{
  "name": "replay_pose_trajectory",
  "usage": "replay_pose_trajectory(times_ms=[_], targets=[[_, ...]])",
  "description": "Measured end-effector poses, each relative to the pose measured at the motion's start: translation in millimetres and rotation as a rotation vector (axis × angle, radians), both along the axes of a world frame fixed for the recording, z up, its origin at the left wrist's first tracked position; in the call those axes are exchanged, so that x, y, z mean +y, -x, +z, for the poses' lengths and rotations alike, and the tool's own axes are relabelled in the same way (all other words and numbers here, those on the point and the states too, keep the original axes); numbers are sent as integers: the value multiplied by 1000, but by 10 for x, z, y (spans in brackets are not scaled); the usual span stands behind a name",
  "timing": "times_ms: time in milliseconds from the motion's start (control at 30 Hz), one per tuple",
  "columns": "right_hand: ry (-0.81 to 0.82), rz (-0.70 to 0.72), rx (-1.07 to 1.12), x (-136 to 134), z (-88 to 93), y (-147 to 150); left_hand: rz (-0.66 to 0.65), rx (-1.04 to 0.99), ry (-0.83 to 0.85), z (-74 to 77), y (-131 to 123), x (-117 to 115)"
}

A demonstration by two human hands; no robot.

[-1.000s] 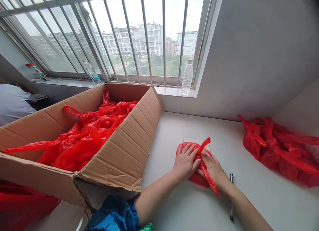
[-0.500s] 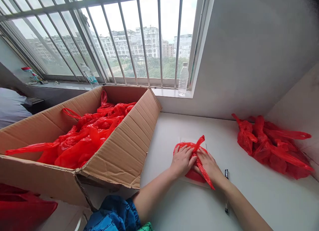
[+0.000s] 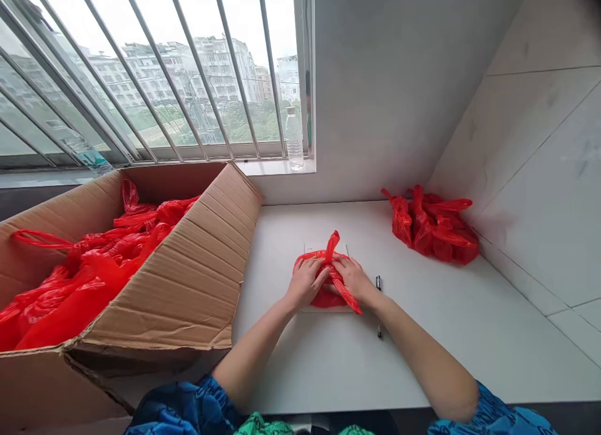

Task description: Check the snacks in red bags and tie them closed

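Note:
A knotted red plastic bag [image 3: 326, 297] lies on the white table, one handle end sticking up and the other trailing toward me. Under it shows the edge of a flat, pale square thing [image 3: 311, 248]; the rest of that is covered. My left hand [image 3: 306, 281] grips the bag's left side, its fingers bent over the plastic close to the knot. From the right, my right hand [image 3: 353, 278] holds the bag, partly behind the trailing end. Both hands' fingertips meet near the knot. A pen [image 3: 379, 307] lies just right of my right forearm.
At left stands a large open cardboard box [image 3: 188, 285] with several red bags [image 3: 101, 272] inside. More tied red bags [image 3: 436, 228] sit at the table's back right, by the wall. Clear bottles, including one capped bottle [image 3: 294, 141], stand on the sill of the barred window.
My view has swung to the right, so everything appears further left and the right forearm shows more fully. Both hands stay on the same red bag, which has hardly moved on the table.

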State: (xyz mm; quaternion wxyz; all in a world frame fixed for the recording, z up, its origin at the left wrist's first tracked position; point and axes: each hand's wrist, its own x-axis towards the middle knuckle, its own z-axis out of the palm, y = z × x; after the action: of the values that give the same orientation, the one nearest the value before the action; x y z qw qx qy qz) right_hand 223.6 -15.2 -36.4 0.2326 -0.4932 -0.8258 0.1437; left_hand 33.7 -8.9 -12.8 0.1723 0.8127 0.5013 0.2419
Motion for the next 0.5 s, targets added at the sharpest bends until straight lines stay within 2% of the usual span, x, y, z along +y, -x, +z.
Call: replay_pose_trajectory(times_ms=[100,167,267,367,433,500], targets=[[-59,48,152,-34,141,-78,-18,-94,68,218,48,-83],[-36,53,283,-55,230,-108,-77,-112,80,393,53,-160],[105,41,552,-123,355,-109,-172,-53,134,629,9,-286],[303,79,810,-246,469,-93,-167,-27,241,825,-38,-420],[410,131,883,-325,523,-94,-151,-46,284,977,-4,-525],[419,177,924,-370,542,-109,-142,-97,311,1182,128,-644]])
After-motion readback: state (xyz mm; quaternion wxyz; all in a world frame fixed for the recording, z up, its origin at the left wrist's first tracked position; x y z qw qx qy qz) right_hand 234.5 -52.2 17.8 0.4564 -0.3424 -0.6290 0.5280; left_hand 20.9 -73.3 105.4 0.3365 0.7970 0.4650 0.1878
